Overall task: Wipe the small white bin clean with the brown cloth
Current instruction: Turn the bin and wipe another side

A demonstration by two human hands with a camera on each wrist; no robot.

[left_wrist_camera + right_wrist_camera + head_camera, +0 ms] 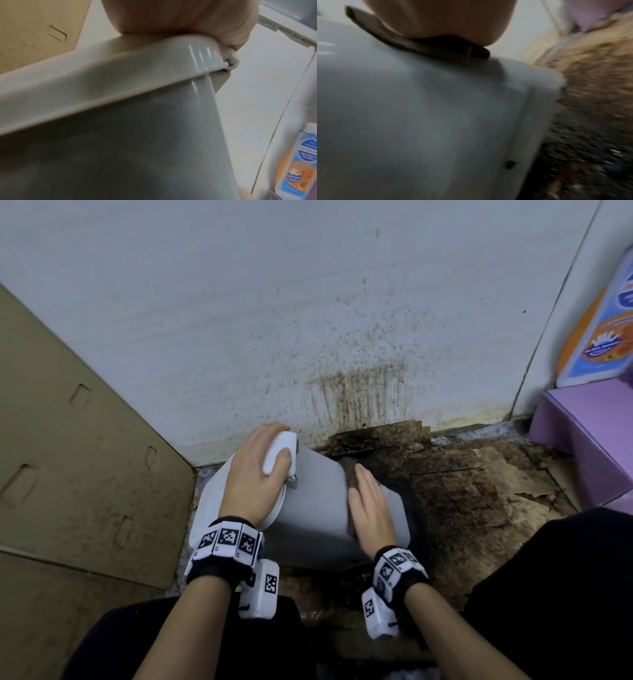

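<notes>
Head view: smooth boxy bin (318,501), seemingly coarse cloth (350,474).

Bin (322,501) grey-white; cloth (349,474) brown; box (582,440) lilac; wristbands (227,539) black-white checkered.

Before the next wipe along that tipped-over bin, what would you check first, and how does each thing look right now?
1. Left hand grips the rim of the bin: ok.
2. Brown cloth lies flat under the right hand, fingers straight: ok.
3. Cloth touches the bin's side: ok, the right wrist view shows it pressed on.
4. Bin steady on its side: cannot tell, its underside is hidden.
5. Ground beside the bin clean enough to set it on: not ok, the cardboard is darkly stained.
6. Side already wiped clean: cannot tell, the pictures are blurred.
</notes>
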